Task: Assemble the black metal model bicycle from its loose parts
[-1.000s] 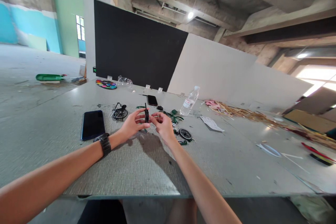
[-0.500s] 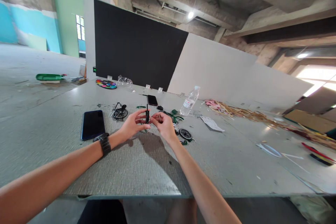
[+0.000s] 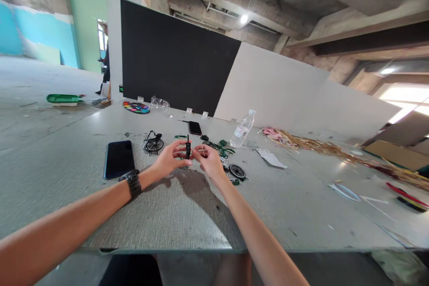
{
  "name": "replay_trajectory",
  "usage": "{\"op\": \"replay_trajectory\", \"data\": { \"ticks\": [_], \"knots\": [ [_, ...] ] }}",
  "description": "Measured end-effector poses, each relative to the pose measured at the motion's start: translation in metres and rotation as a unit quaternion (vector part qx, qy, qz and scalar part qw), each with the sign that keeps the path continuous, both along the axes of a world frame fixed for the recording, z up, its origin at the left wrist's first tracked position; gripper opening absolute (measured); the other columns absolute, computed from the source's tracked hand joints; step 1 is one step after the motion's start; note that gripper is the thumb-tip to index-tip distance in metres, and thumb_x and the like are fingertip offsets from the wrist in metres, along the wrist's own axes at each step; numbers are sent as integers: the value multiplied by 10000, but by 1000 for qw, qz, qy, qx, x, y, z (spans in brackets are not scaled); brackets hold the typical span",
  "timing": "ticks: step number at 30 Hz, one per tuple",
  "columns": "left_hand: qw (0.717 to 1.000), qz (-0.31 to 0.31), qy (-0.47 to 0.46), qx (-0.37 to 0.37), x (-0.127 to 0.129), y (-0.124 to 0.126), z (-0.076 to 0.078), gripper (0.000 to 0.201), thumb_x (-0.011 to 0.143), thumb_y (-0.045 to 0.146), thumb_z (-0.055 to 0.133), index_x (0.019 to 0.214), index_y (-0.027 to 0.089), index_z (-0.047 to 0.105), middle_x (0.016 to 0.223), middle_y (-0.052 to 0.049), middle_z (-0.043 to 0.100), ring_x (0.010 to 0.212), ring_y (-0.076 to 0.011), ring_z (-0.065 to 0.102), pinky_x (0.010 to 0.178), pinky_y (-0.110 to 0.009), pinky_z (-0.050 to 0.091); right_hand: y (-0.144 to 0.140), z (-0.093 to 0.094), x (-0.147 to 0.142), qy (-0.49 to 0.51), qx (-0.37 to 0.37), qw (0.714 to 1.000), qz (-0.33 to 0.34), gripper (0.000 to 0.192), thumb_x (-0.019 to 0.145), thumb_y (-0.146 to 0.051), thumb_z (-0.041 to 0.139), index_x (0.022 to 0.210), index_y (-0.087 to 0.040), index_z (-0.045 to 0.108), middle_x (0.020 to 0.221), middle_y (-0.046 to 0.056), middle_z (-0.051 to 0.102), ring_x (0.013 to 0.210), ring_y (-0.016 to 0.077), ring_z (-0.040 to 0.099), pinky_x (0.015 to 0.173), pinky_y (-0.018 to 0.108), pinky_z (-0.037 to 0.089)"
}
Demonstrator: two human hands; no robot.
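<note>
My left hand (image 3: pixel 172 155) is closed on a small black model part (image 3: pixel 188 148), upright, with a thin rod sticking up from it. Close beside it on the right, my right hand (image 3: pixel 208 158) is pinched around a thin, light-coloured piece (image 3: pixel 203 150) too small to name. Left of my hands lies a black miniature bicycle (image 3: pixel 153 142) with a spoked wheel. To the right, a loose model wheel (image 3: pixel 237 171) rests on the table, and green model bicycle parts (image 3: pixel 225 149) lie behind my right hand.
A tablet (image 3: pixel 119 159) lies near my left wrist, and a phone (image 3: pixel 195 128) lies farther back. A clear plastic bottle (image 3: pixel 243 129) stands beyond the parts, near a paper sheet (image 3: pixel 271 158). A paint palette (image 3: pixel 136 107) and wood strips (image 3: pixel 308 145) lie along the table's back.
A person in dark clothing has come into sight by the doorway at the far left. My hands hold almost the same position, with only slight finger movement.
</note>
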State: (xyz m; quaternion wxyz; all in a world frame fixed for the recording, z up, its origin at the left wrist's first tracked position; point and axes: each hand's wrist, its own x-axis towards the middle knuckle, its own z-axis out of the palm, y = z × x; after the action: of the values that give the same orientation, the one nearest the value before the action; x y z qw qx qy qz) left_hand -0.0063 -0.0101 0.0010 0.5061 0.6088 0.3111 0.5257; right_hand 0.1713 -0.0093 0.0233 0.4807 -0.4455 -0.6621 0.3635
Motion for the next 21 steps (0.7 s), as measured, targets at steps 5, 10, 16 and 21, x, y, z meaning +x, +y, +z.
{"op": "replay_trajectory", "data": {
  "ticks": [5,10,16,21],
  "knots": [
    [1000,-1,-18,-11,1,-1,2,721,624,184,890,1275,203,581,1191,-124,699,1099,-270,674,969,-486,544,0,-4,-1,54,-85,995,-1,472,652,-598,799,795,-175,644,636,-10,623,426,62,354,402,215,210],
    [1000,1,-5,1,2,-3,2,695,632,172,881,1267,205,601,1190,-116,703,1107,-271,674,960,-478,559,-2,-3,-5,87,-112,990,0,466,595,-564,838,772,-175,650,618,-21,613,408,48,303,400,225,176],
    [999,14,-2,35,4,1,-3,711,653,155,852,1313,186,589,1216,-132,687,1100,-261,673,945,-446,570,-5,2,-6,70,-115,991,-7,478,594,-580,828,791,-172,673,681,2,645,447,63,361,409,225,178],
    [997,22,22,67,4,2,-7,708,675,186,849,1331,210,584,1274,-131,664,1177,-281,640,941,-452,579,-5,3,-4,46,-108,993,-3,483,586,-567,839,806,-158,705,684,10,634,495,76,406,445,223,225]
  ]
}}
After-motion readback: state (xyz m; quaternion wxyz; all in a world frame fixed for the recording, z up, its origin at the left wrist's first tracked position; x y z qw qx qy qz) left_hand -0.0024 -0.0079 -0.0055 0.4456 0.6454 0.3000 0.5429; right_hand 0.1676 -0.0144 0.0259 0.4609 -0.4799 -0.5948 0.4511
